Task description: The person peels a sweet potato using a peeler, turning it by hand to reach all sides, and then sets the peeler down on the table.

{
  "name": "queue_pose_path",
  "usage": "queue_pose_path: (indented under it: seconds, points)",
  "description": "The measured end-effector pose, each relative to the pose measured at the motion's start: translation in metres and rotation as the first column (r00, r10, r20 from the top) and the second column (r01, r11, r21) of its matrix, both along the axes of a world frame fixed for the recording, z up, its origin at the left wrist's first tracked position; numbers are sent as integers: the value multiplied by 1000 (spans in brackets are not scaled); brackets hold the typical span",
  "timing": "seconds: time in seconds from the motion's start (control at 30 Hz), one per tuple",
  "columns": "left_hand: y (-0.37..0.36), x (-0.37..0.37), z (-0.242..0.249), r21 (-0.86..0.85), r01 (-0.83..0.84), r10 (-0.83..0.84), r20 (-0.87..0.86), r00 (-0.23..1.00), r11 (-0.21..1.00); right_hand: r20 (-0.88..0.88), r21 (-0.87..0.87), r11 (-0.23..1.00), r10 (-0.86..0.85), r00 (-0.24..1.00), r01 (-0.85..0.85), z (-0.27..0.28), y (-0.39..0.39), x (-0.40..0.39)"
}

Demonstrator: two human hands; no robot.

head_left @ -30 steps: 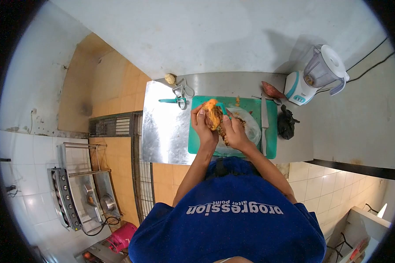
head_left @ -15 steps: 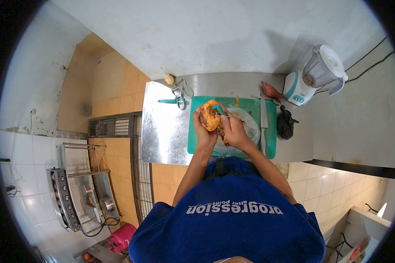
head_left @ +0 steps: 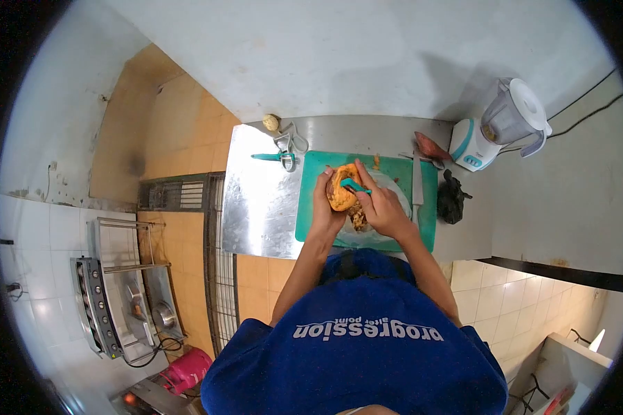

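My left hand (head_left: 324, 207) is closed round a large, partly peeled orange sweet potato (head_left: 340, 198), with patches of brown skin on its side. A teal peeler (head_left: 354, 185) is gripped in my right hand (head_left: 387, 211), its head against the orange flesh. Below them, brown peelings (head_left: 358, 220) lie on a clear plastic bag (head_left: 399, 197) spread over a green cutting board (head_left: 310, 225). At the board's right side rests a large knife (head_left: 417, 187).
A blender (head_left: 488, 131) stands at the back right, near a reddish tuber (head_left: 430, 146) and a black plastic bag (head_left: 452, 199). Left of the board, a second teal-handled peeler (head_left: 284, 158) and a pale round tuber (head_left: 271, 122) lie on the steel table (head_left: 256, 214).
The peeler has shifted slightly down and right across the sweet potato. My left hand has turned the sweet potato a little, showing more orange flesh.
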State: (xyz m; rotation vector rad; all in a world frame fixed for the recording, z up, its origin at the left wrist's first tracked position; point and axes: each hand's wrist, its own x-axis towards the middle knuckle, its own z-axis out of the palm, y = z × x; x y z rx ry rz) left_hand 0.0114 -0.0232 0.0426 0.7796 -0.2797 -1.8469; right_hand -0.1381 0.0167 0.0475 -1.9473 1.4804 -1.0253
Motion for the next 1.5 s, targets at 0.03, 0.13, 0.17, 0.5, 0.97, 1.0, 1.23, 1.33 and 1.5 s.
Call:
queue_pose_path:
  seconds: [0.03,0.13,0.17,0.5,0.97,1.0,1.23,1.33,1.5]
  points:
    - [0,0,0,0,22,-22,13,1000,1000,1,1,1000,-3,1000,3,15,0,-1]
    - [-2,3,-6,-53,73,-67,103,992,996,-108,335,941,-3,994,39,37,-3,-4]
    - [0,1,-6,-53,74,-69,102,992,996,-87,344,936,-47,995,74,31,-8,-7]
    - [-1,2,-6,16,20,-22,122,992,1000,-67,89,996,14,998,-8,4,-1,-5]
    - [-6,-2,-14,166,16,-8,-50,999,986,-61,105,994,-33,998,39,-2,-2,3]
    - [-6,-1,-13,172,25,-19,-36,999,985,-86,129,990,-44,995,55,-2,-5,1]
    - [-5,0,-17,202,7,6,-64,998,979,-103,122,989,-70,992,83,-8,-7,3]
    - [-9,3,-27,206,-21,32,-50,998,978,-80,153,988,1,997,11,3,2,9]
    - [3,0,-7,148,-11,8,19,1000,989,-97,111,986,-110,989,120,-12,-13,-3]
